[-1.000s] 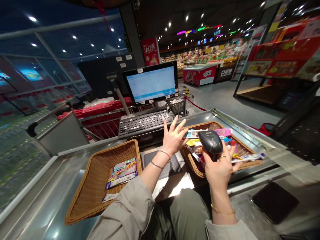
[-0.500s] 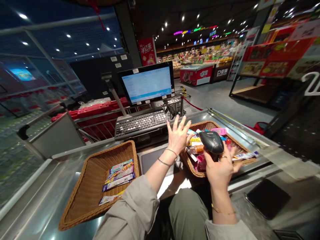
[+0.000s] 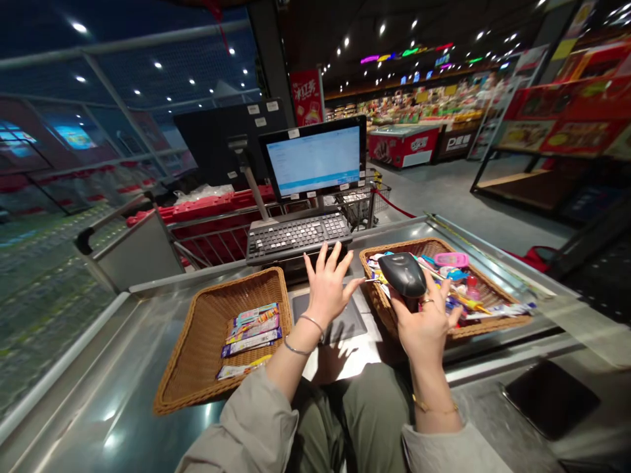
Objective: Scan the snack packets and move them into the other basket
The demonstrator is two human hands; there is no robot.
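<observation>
My right hand (image 3: 424,318) grips a black barcode scanner (image 3: 403,274) over the near left part of the right wicker basket (image 3: 493,279). Packets, a pink plastic case (image 3: 451,259) and other small colourful goods fill that basket, partly hidden by the scanner and hand. My left hand (image 3: 326,286) hovers above the grey pad (image 3: 355,323) between the two baskets, fingers spread. Its thumb tip points at the right basket's rim, near a thin pale stick; whether they touch I cannot tell. In the left wicker basket (image 3: 190,351) lie several slim packets (image 3: 254,328).
Behind the hands stand a black keyboard (image 3: 298,235) and a lit monitor (image 3: 315,161). A dark flat device (image 3: 551,397) lies at the right on the metal counter (image 3: 133,387). Beyond are a shopping cart (image 3: 362,207) and a red freezer (image 3: 400,146).
My left hand has drawn back left from the right basket's edge to above the pad. The scanner has shifted slightly left with my right hand. The camera view has turned left.
</observation>
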